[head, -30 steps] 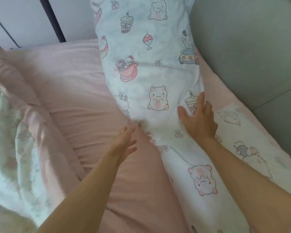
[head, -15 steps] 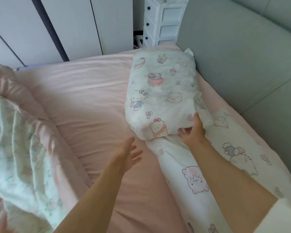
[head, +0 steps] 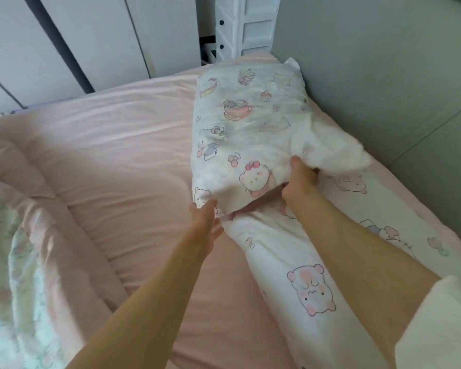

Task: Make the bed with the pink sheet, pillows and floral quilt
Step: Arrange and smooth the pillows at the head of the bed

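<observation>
The far pillow (head: 248, 134), white with cartoon prints, lies on the pink sheet (head: 123, 155) against the grey headboard (head: 370, 75). Its near edge is lifted. The right hand (head: 300, 182) grips that near edge, thumb on top and fingers curled under the fabric. The left hand (head: 206, 222) has straight fingers touching the pillow's near left corner, holding nothing. A second pillow (head: 304, 275) of the same print lies nearer than the far pillow, along the headboard, under the right forearm. The floral quilt (head: 14, 262) lies bunched well left of the far pillow, apart from both hands.
</observation>
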A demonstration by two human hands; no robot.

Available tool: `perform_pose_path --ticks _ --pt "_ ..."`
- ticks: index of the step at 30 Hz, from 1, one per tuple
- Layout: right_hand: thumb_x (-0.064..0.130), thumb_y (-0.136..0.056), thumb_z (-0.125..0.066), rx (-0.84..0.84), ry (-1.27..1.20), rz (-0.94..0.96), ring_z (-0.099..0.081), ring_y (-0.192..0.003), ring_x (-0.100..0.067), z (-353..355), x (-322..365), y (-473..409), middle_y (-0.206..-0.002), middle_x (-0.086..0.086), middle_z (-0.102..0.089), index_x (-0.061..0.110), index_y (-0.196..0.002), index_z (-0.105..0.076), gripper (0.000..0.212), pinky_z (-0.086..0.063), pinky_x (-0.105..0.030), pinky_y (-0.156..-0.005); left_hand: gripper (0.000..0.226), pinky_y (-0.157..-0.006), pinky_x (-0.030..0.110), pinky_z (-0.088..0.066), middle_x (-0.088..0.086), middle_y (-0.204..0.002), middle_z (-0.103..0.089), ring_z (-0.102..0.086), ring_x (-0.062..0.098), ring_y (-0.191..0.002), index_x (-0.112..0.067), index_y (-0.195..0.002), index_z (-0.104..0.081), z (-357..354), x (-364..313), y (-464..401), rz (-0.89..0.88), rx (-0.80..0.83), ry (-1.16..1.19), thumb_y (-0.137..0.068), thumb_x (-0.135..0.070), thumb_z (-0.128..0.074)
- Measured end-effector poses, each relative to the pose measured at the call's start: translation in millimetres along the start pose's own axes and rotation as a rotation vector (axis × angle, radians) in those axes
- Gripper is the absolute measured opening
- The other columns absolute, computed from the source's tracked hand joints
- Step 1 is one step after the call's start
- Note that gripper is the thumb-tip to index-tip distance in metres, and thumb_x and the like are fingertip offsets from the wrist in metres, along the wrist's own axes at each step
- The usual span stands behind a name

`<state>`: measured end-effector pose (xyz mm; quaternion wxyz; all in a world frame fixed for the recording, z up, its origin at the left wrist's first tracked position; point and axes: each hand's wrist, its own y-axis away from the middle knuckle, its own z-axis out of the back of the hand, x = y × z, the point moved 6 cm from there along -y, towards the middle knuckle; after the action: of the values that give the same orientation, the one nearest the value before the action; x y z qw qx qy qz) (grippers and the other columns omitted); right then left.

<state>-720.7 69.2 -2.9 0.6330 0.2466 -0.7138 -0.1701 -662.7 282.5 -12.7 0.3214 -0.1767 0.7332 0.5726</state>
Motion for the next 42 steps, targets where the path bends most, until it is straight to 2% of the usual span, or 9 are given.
perform_pose_path --ticks 6,10,14,19,24,27,32,36,42 --pt "0.001 -0.087 -0.044 -0.207 -0.031 0.408 -0.059 -0.11 -0.019 61 129 -53 -0.13 -0.004 -0.056 0.013 -0.138 -0.041 0.052 -0.048 -0.028 -0.095 0.068 -0.11 0.044 -0.035 -0.001 -0.156 -0.019 -0.046 0.02 -0.123 -0.035 -0.148 -0.014 -78 -10 -10 -0.223 0.191 -0.261 -0.093 -0.024 -0.052" --pt "0.002 -0.088 -0.043 -0.095 0.356 0.312 -0.034 -0.138 -0.021 93 99 -77 -0.156 -0.003 -0.02 0.022 -0.151 0.002 0.081 -0.031 -0.038 -0.114 0.069 -0.117 0.038 -0.014 0.001 -0.159 -0.002 -0.007 0.016 -0.147 -0.031 -0.15 -0.012 -119 11 -8 -0.407 0.325 -0.63 -0.094 -0.02 -0.05" --pt "0.014 -0.095 -0.039 0.076 0.679 0.448 -0.026 -0.14 -0.024 89 61 -66 -0.153 -0.014 -0.018 0.016 -0.151 0.001 0.069 -0.023 -0.026 -0.111 0.077 -0.115 0.034 -0.017 -0.002 -0.159 -0.005 -0.01 0.013 -0.147 -0.032 -0.15 -0.005 -143 39 -9 -0.431 0.42 -0.75 -0.09 -0.028 -0.054" --pt "0.017 -0.093 -0.046 0.131 0.648 0.369 -0.029 -0.137 -0.023 80 63 -64 -0.152 -0.009 -0.025 0.01 -0.15 0.007 0.078 -0.024 -0.021 -0.105 0.095 -0.113 0.041 -0.031 0.005 -0.149 -0.037 -0.041 0.022 -0.134 -0.032 -0.149 -0.007 -146 40 -23 -0.248 0.377 -0.484 -0.073 -0.035 -0.062" --pt "0.017 -0.093 -0.048 0.308 0.584 0.385 -0.038 -0.117 -0.015 43 75 -66 -0.143 -0.004 -0.031 0.006 -0.146 0.0 0.072 -0.031 -0.028 -0.109 0.07 -0.111 0.035 -0.036 0.003 -0.153 -0.03 -0.037 0.017 -0.136 -0.032 -0.149 -0.011 -147 0 -34 -0.509 0.275 -0.37 -0.094 -0.016 -0.051" --pt "0.021 -0.095 -0.048 0.376 0.825 0.398 -0.036 -0.127 -0.018 42 60 -79 -0.141 -0.003 -0.033 0.002 -0.146 0.001 0.073 -0.027 -0.019 -0.103 0.067 -0.11 0.044 -0.036 0.001 -0.149 -0.037 -0.042 0.023 -0.132 -0.041 -0.147 -0.006 -138 2 -52 -0.533 0.181 -0.585 -0.094 -0.032 -0.045" --pt "0.05 -0.094 -0.038 0.291 1.544 0.429 -0.01 -0.146 -0.028 82 15 -103 -0.158 -0.011 -0.014 0.007 -0.149 0.009 0.084 -0.004 -0.04 -0.12 0.072 -0.117 0.052 -0.006 -0.004 -0.156 -0.024 -0.011 0.025 -0.146 -0.033 -0.149 0.001 -112 79 -56 -0.289 0.081 -1.101 -0.091 -0.055 -0.036" --pt "0.051 -0.095 -0.029 0.221 1.642 0.55 -0.008 -0.146 -0.028 84 11 -86 -0.157 -0.012 -0.018 0.007 -0.149 0.011 0.08 0.0 -0.044 -0.119 0.071 -0.114 0.057 0.0 -0.011 -0.159 0.003 0.01 0.02 -0.147 -0.032 -0.15 0.0 -100 93 -47 -0.23 0.016 -1.192 -0.092 -0.06 -0.031" --pt "0.044 -0.097 -0.025 0.156 1.676 0.732 -0.001 -0.148 -0.02 148 3 -41 -0.16 0.001 -0.01 0.021 -0.151 -0.006 0.062 0.005 -0.047 -0.119 0.071 -0.115 0.05 -0.01 -0.004 -0.159 0.0 0.005 0.023 -0.147 -0.033 -0.149 -0.006 -89 114 -15 -0.319 -0.101 -1.06 -0.091 -0.056 -0.04"
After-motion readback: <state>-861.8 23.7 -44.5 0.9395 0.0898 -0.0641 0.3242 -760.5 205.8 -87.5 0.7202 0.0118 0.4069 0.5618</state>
